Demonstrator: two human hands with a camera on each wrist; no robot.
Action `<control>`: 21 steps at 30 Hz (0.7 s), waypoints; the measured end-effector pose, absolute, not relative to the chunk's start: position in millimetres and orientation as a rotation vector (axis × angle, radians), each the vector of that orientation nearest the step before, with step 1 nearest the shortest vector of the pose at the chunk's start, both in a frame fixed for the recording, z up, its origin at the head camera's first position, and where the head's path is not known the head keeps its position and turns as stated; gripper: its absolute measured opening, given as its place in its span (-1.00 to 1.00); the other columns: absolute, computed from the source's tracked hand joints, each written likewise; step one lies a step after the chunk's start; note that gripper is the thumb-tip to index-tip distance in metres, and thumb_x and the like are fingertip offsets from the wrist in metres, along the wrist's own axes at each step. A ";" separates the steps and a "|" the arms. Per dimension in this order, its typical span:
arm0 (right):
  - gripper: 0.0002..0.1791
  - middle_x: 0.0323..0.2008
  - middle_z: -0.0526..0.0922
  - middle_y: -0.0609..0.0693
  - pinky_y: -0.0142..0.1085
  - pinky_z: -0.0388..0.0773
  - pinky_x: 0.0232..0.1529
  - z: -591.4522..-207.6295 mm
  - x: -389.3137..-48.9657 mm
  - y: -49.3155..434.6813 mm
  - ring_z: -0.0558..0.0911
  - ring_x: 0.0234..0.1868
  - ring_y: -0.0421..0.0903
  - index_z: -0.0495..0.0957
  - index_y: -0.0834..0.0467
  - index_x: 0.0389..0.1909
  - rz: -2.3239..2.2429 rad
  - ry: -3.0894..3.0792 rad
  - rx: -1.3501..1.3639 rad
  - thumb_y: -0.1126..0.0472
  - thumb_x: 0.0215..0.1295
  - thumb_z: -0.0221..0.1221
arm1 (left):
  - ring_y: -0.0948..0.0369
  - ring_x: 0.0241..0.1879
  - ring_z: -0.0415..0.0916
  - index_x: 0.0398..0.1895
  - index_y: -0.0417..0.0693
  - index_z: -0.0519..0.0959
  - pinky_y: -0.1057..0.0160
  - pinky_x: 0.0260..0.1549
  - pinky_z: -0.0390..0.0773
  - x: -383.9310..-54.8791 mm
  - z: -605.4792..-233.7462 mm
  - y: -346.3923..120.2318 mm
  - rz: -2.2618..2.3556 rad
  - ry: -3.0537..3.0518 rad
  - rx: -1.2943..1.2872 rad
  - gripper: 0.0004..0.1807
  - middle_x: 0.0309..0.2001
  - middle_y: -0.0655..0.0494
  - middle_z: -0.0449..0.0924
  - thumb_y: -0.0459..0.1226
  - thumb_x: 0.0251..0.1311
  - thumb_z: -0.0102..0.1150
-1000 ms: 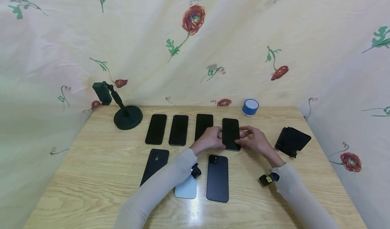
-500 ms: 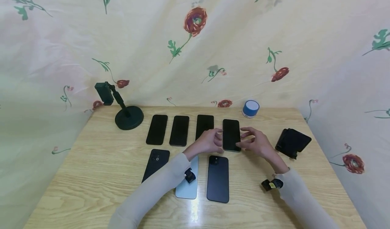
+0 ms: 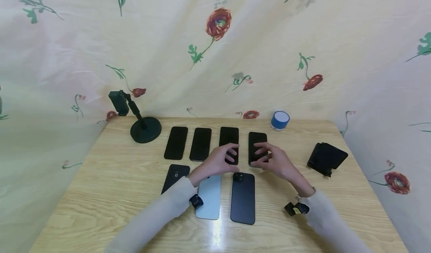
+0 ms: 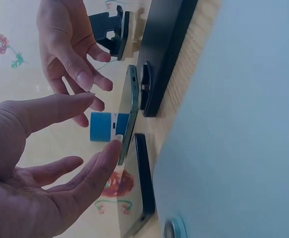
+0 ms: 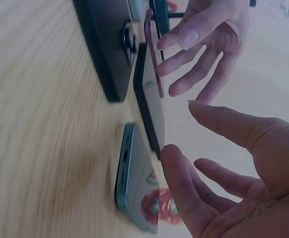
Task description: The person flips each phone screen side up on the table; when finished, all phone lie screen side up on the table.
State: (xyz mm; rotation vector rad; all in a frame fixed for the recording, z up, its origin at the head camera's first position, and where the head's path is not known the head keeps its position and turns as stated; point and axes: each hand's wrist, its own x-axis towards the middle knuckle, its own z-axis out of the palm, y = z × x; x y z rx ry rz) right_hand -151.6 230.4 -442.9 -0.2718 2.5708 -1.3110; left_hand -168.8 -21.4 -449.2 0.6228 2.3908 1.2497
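My left hand [image 3: 215, 160] hovers over the lower part of a dark-screened phone [image 3: 229, 135], thumb and fingers spread and holding nothing. The right hand [image 3: 274, 162] is above the rightmost screen-up phone [image 3: 254, 138], its fingers apart and bent a little, with nothing between them. Both wrist views show a gap between thumb and fingers. Nearer to me, a dark blue phone [image 3: 243, 202] lies with its camera side up. Beside it is a light blue phone [image 3: 209, 202], also back up, partly under the left wrist. Another dark phone [image 3: 176, 174] is half covered by the left sleeve.
Two more screen-up phones, one black [image 3: 176, 142] and one beside it [image 3: 200, 144], lie at the left of the back row. A black phone stand [image 3: 146, 129] stands back left. A blue-and-white cylinder [image 3: 280, 120] sits behind, and a folded black stand [image 3: 327, 158] lies right.
Both hands have come away from the rightmost screen-up phone, which stays on the table. The left hand has moved left and opened wider; the right has lifted and shifted slightly. The view has turned slightly left.
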 end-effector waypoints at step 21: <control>-0.38 0.05 0.68 0.20 -0.38 0.68 -0.29 -451.2 -136.8 166.4 0.74 -0.12 -0.03 0.48 0.22 0.37 -1.284 2.460 -0.531 0.17 0.34 0.39 | 0.00 0.06 0.66 0.49 -0.12 0.38 0.23 -0.14 0.71 -122.4 -448.1 -95.0 1.303 2.526 0.454 -0.18 0.20 -0.13 0.59 -0.28 0.15 0.53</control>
